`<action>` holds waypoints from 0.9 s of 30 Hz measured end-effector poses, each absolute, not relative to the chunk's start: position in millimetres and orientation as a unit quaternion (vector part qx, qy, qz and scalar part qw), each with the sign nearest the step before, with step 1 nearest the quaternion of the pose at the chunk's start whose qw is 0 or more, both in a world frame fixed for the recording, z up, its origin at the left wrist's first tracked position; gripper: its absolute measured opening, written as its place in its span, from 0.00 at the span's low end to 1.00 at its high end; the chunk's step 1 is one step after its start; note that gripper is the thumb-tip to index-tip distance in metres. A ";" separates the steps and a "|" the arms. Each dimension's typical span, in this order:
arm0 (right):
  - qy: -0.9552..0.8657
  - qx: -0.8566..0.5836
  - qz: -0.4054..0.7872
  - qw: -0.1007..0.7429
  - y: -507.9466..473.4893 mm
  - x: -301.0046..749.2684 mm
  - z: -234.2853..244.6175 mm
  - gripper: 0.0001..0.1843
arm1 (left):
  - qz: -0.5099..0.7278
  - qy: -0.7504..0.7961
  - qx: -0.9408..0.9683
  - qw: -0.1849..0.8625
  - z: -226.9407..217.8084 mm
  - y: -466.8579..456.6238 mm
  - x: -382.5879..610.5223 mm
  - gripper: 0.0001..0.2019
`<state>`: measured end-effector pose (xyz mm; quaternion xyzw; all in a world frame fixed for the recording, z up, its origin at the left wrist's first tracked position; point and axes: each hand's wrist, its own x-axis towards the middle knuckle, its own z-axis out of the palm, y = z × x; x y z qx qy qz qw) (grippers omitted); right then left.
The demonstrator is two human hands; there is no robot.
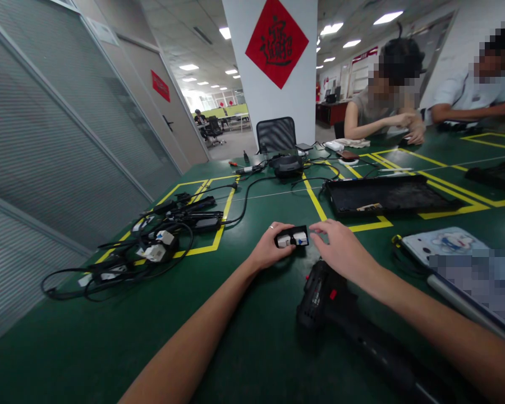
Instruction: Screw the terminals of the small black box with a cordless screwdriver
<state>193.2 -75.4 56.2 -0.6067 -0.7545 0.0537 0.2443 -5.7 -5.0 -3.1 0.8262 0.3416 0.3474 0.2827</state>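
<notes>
My left hand (273,248) grips a small black case (302,235) with white parts inside, its thumb along the near side and fingers behind. The case is held just above or on the green table; I cannot tell which. At its right end, my right hand (336,247) is open, thumb and fingers apart, with the fingertips close to the case. Below that hand lies a black cordless power drill (332,303) with red buttons, its long handle running toward the lower right.
Tangled black cables and adapters (155,241) lie on the left. A shallow black tray (387,196) stands at the right, beyond a patterned pouch-like item (446,241). A dark device with cables (288,165) sits at the back. Two people sit across at the far right.
</notes>
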 end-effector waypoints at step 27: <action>-0.598 -0.627 0.382 0.322 -167.9 244.5 59.5 0.46 | 0.332 0.407 0.772 0.359 -1.0 -7.3 -5.1 0.23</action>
